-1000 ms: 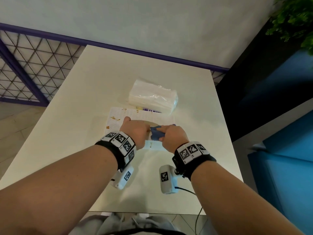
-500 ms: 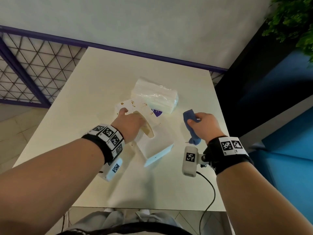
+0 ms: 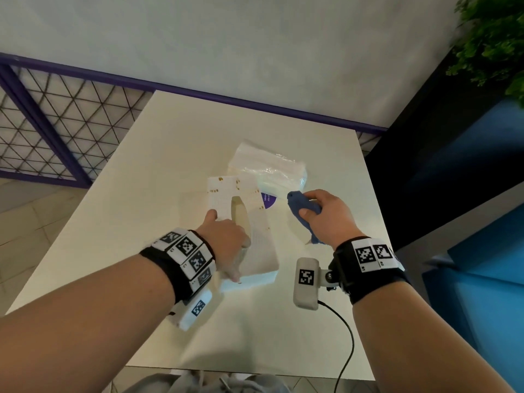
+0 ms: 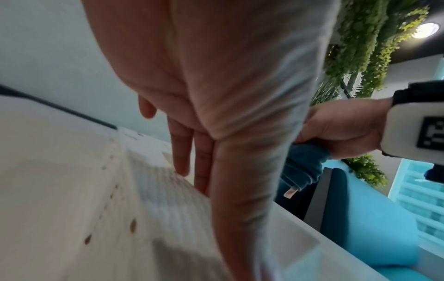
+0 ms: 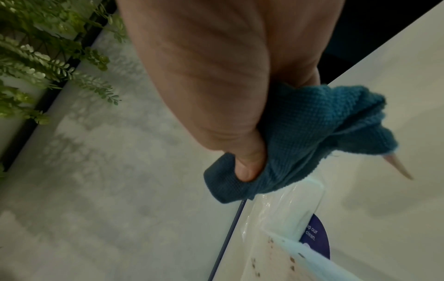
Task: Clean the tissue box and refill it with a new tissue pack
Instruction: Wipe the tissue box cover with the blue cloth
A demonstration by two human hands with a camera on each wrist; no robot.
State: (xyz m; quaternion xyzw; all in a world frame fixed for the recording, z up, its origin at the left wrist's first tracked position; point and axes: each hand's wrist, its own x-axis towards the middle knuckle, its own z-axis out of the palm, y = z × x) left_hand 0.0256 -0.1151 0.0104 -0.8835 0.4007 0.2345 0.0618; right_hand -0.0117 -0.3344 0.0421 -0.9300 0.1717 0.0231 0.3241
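Note:
The white tissue box [image 3: 256, 251], speckled with brown spots, lies lengthwise on the table with its oval slot facing up. My left hand [image 3: 226, 239] lies flat on the box's top beside the slot. In the left wrist view the fingers [image 4: 182, 161] are straight against the box [image 4: 120, 209]. To the right of the box, my right hand [image 3: 326, 219] grips a bunched blue cloth [image 3: 300, 207] just above the table. The thumb presses into the cloth [image 5: 312, 133]. A clear-wrapped tissue pack [image 3: 269, 168] lies just behind the box.
The cream table [image 3: 170, 165] stands against a pale wall with a purple rail. A purple round sticker [image 3: 268, 199] shows between box and pack. A wire grid fence [image 3: 56, 129] is at the left, blue seats [image 3: 482, 279] and a plant [image 3: 493, 38] at the right.
My right hand has left the box with the cloth and swung out to the right. My left hand has turned the box from crosswise to lengthwise and laid it flat.

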